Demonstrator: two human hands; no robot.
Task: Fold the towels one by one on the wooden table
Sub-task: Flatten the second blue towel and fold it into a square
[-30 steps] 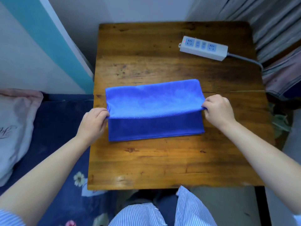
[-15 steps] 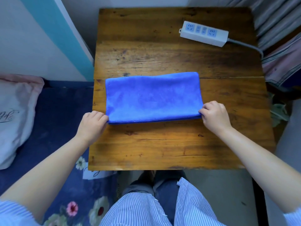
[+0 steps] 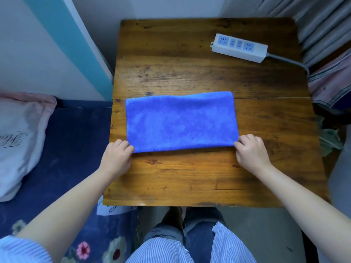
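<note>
Looking down, we saw the blue towel [image 3: 181,121] lying folded flat across the middle of the wooden desk [image 3: 199,177], its long edge toward us. Our left hand [image 3: 116,157] pinched its near left corner and our right hand [image 3: 250,151] pinched its near right corner, both resting on the desk. A power strip [image 3: 239,48] lay well apart at the far right.

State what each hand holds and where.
Both pinch the towel: left hand at its near left corner, right hand at its near right corner.

Blue-white striped shirt [image 3: 163,251], bare forearms
</note>
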